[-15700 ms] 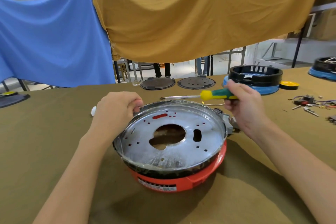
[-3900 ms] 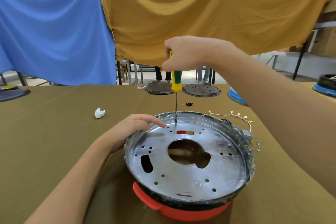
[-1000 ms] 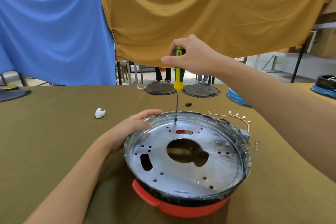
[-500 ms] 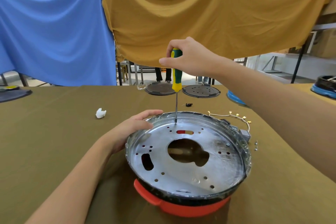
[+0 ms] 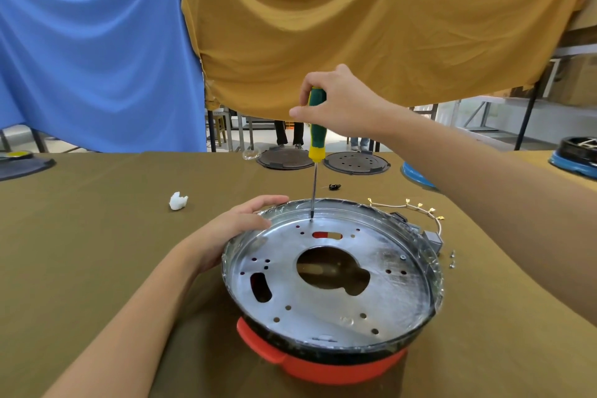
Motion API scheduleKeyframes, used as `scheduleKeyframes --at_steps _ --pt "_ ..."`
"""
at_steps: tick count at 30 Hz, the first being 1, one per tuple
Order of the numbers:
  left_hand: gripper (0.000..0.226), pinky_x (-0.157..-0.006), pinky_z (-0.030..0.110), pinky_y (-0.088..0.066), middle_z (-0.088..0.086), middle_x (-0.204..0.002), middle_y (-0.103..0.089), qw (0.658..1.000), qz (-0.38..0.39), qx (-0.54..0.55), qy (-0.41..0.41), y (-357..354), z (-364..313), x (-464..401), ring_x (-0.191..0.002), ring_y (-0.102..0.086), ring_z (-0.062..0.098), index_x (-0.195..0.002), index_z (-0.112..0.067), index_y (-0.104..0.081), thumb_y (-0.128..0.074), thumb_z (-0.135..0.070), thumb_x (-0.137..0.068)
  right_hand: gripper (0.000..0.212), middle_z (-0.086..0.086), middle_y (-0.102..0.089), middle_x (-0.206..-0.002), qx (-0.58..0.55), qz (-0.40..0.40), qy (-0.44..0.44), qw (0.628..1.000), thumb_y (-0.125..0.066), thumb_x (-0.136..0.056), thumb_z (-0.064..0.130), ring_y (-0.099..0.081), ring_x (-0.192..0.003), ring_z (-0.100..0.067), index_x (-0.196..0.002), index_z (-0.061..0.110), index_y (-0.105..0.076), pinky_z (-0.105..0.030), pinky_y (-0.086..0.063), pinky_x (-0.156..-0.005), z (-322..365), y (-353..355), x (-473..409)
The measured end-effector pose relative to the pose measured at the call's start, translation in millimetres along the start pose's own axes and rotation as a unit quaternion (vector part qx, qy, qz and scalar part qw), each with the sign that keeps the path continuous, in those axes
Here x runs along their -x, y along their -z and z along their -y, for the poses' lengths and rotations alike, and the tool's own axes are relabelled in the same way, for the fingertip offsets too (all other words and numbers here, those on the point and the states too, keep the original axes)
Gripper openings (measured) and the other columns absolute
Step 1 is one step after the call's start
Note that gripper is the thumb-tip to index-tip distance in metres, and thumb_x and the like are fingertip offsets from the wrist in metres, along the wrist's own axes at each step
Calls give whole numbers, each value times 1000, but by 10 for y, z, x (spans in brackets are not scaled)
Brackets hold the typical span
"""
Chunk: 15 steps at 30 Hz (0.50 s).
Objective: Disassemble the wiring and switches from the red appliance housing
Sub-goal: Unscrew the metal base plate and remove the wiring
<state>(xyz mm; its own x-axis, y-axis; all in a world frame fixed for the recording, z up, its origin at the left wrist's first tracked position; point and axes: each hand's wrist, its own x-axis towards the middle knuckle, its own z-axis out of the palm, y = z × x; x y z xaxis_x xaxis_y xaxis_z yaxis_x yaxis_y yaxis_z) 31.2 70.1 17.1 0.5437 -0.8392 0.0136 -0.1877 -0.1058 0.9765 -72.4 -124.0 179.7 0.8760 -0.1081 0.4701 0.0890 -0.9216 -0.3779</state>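
The red appliance housing sits on the table with a round silver metal plate full of holes on top. My right hand grips the green and yellow screwdriver upright, its tip set in the plate's far edge. My left hand rests on the plate's left rim, fingers curved over it. A cream wire with several yellow terminals lies behind the housing on the right. A grey switch block sticks out at the right rim.
Two loose screws lie right of the housing. A white scrap and a small black part lie on the olive tablecloth. Two dark round plates and blue-based housings stand at the far edge. Blue and mustard cloths hang behind.
The screwdriver stays upright in the same hole. My right hand's grip has shifted slightly on the handle. My left hand stays on the rim.
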Motion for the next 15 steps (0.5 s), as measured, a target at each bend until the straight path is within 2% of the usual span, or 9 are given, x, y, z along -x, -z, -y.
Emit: scheduleKeyframes --at_steps 2,5,7,9,11,13,15 --pt "46 -95 48 -56 -5 -121 -70 1000 3 5 -1 0 4 4 -110 -68 30 -129 -43 -60 -56 -14 -93 19 -3 -46 -106 -21 -12 12 1000 -67 -94 31 -47 -74 -13 -109 21 -61 -19 -38 -62 -10 -6 -3" --pt "45 -93 45 -57 -7 -119 -71 1000 3 9 1 -2 -4 -11 -109 -69 28 -128 -43 -61 -56 -13 -95 35 2 -49 -103 -112 1 -18 994 -59 -91 6 -47 -74 -9 -124 19 -55 -16 -39 -59 17 21 -13" --pt "46 -91 44 -58 -7 -117 -72 1000 1 13 7 -3 -5 -20 -107 -70 27 -127 -44 -61 -52 -10 -97 39 2 -51 -102 -143 -1 -45 989 -52 -89 1 -48 -75 -9 -124 16 -54 -19 -39 -60 33 35 -21" --pt "47 -89 42 -59 -7 -116 -72 1000 2 12 9 -4 -7 -17 -107 -70 27 -128 -43 -61 -51 -10 -97 34 3 -50 -98 -126 13 -54 990 -54 -91 10 -47 -74 -9 -124 17 -52 -21 -38 -59 31 10 -6" --pt "47 -88 41 -60 -7 -116 -72 1000 0 11 10 -7 -13 -14 -107 -70 27 -128 -43 -61 -51 -9 -97 31 0 -51 -100 -80 23 -41 996 -60 -94 28 -48 -77 -11 -122 20 -49 -25 -42 -63 6 -34 10" --pt "46 -91 43 -59 -7 -116 -72 1000 -4 6 9 -7 -17 -11 -107 -70 27 -129 -42 -60 -51 -10 -97 33 -2 -45 -107 -25 -7 -23 999 -63 -94 42 -49 -80 -13 -117 22 -52 -25 -44 -70 -31 -70 5" --pt "46 -91 43 -59 -8 -116 -72 1000 -7 -1 9 -13 -21 -13 -106 -70 26 -129 -42 -60 -51 -10 -97 27 -3 -42 -109 -24 -47 -11 999 -66 -93 41 -49 -77 -12 -111 24 -57 -19 -41 -66 -44 -83 5"
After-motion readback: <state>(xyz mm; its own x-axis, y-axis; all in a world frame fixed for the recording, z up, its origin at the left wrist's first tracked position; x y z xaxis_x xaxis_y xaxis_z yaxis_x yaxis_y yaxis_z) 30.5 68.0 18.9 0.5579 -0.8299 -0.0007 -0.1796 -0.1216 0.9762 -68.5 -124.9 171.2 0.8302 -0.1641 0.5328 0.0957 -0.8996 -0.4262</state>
